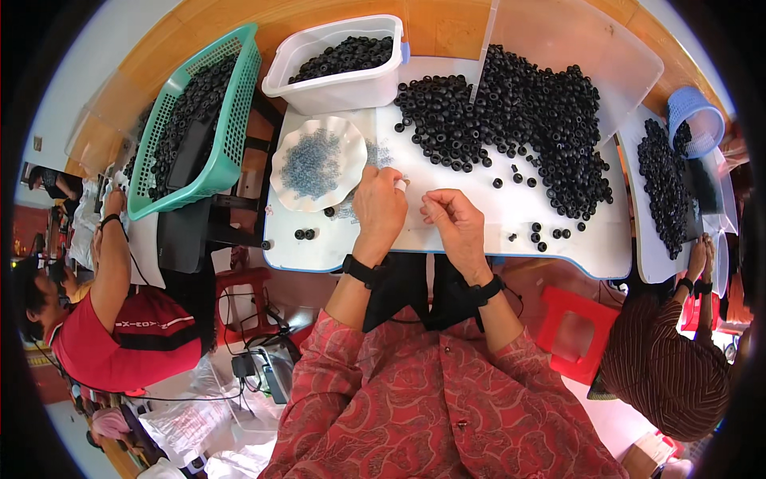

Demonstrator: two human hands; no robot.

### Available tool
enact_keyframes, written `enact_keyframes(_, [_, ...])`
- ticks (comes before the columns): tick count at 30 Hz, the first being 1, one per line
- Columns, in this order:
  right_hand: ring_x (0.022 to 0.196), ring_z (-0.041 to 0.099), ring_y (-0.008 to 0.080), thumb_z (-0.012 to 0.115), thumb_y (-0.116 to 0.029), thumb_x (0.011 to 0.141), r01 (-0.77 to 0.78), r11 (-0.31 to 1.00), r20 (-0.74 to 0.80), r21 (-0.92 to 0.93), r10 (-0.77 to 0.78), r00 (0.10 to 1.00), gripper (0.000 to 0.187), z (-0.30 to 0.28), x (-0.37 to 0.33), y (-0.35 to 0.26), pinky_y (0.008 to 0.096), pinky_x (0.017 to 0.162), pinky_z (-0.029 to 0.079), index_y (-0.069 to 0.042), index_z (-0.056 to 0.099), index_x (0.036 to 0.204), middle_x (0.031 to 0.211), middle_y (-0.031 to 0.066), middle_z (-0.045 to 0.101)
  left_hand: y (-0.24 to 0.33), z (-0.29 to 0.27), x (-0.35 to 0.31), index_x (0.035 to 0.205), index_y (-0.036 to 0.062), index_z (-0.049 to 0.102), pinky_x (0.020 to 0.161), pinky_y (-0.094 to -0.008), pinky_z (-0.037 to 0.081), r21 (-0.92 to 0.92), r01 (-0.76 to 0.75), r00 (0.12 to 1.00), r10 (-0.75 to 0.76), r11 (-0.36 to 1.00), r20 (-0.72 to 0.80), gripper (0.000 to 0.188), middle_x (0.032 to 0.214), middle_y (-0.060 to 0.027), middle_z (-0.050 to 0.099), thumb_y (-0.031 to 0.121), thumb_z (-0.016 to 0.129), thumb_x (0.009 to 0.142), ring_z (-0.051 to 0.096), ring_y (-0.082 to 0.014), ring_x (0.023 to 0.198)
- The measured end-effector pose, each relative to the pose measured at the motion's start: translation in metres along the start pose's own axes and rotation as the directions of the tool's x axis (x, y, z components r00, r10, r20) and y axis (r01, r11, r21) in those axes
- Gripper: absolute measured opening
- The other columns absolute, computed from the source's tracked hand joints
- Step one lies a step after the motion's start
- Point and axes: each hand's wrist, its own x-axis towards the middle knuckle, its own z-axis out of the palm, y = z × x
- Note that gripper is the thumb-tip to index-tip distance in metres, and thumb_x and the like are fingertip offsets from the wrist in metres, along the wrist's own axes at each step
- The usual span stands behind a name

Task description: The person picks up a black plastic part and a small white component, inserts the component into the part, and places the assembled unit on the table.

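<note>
My left hand (380, 203) is closed above the table, beside the scalloped white plate (281, 177). A tiny white bit (400, 184) shows at its fingertips; its kind is too small to tell. Just to the right, my right hand (455, 219) is pinched, thumb against fingers; what it holds, if anything, is hidden. Small clear bluish pieces (311, 166) lie in the plate, and more are scattered on the table beside it. Beyond my hands, a large heap of small black rings or wheels with center holes (542, 120) spreads across the white table (415, 231).
A white tub (331, 97) and a green basket (239, 120), both holding black pieces, stand at the back left. A clear plastic bin (622, 56) lies tipped behind the heap. Loose black pieces sit near the front edge. People work on the left (128, 335) and right (662, 367).
</note>
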Motion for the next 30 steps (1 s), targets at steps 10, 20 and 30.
enact_keyframes(10, [0.073, 0.064, 0.0097, 0.055, -0.015, 0.104, -0.069, 0.998, 0.002, -0.003, 0.069, 0.998, 0.019, -0.002, -0.002, -0.007, 0.0229, 0.062, 0.052, 0.001, 0.064, 0.109, 0.095, 0.007, 0.067, 0.009, -0.015, -0.033, 0.096, 0.0015, 0.069, 0.066, -0.0308, 0.052, -0.683, 0.293, 0.954, -0.16, 0.669, 0.253, 0.016, 0.091, -0.0113, 0.065, -0.007, 0.062, 0.084, 0.065, -0.0207, 0.077])
enact_keyframes(20, [0.061, 0.056, 0.0051, 0.059, -0.024, 0.103, -0.153, 0.988, 0.039, -0.031, 0.154, 0.987, 0.025, -0.001, -0.001, -0.016, 0.0201, 0.051, 0.044, 0.0, 0.064, 0.097, 0.077, 0.0022, 0.064, 0.021, -0.014, -0.043, 0.096, 0.0008, 0.067, 0.069, -0.0329, 0.053, -0.568, -0.032, 0.999, 0.041, 0.822, 0.002, 0.019, 0.091, -0.0122, 0.062, -0.01, 0.059, 0.083, 0.065, -0.0241, 0.079])
enact_keyframes(30, [0.061, 0.056, 0.0064, 0.053, -0.017, 0.105, -0.165, 0.986, 0.111, 0.031, 0.16, 0.981, 0.021, -0.007, 0.0, -0.007, 0.0206, 0.051, 0.045, 0.001, 0.062, 0.102, 0.079, 0.0041, 0.065, 0.018, -0.008, -0.046, 0.104, 0.0006, 0.068, 0.061, -0.03, 0.053, -0.659, 0.012, 0.999, 0.022, 0.752, 0.044, 0.024, 0.093, -0.0112, 0.065, -0.01, 0.057, 0.085, 0.066, -0.0203, 0.073])
